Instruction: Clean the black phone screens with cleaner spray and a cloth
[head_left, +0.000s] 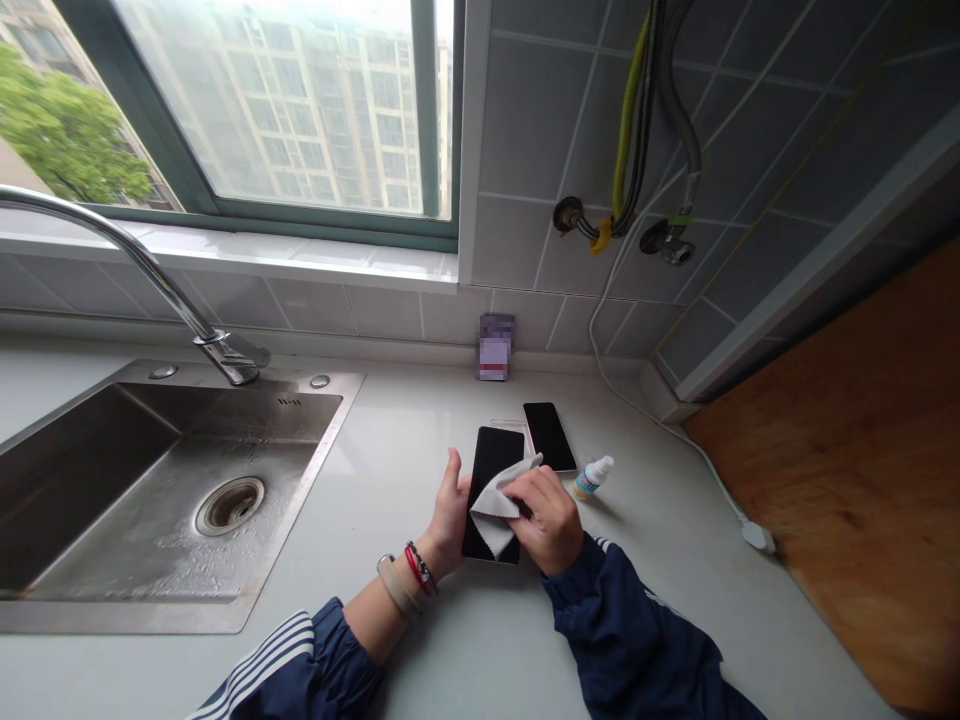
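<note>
My left hand (pixel 450 515) grips the left edge of a black smartphone (pixel 491 465), which lies screen up on the white countertop (pixel 420 650). My right hand (pixel 547 518) presses a grey microfiber cloth (pixel 499 505) onto the phone's screen, and the cloth hides the screen's middle. Beyond the hands, a second black-screened smartphone (pixel 550 436) lies tilted on a pale backing, partly under the first phone's far corner. A small white dropper bottle (pixel 592 478) lies on its side just right of my right hand.
A stainless steel sink (pixel 165 500) with a drain and a curved faucet (pixel 225 350) lies left of my hands. A small pixelated box (pixel 496 347) stands against the tiled wall. Right of it, a white cable (pixel 675 440) runs along the counter towards a wooden board (pixel 840 470).
</note>
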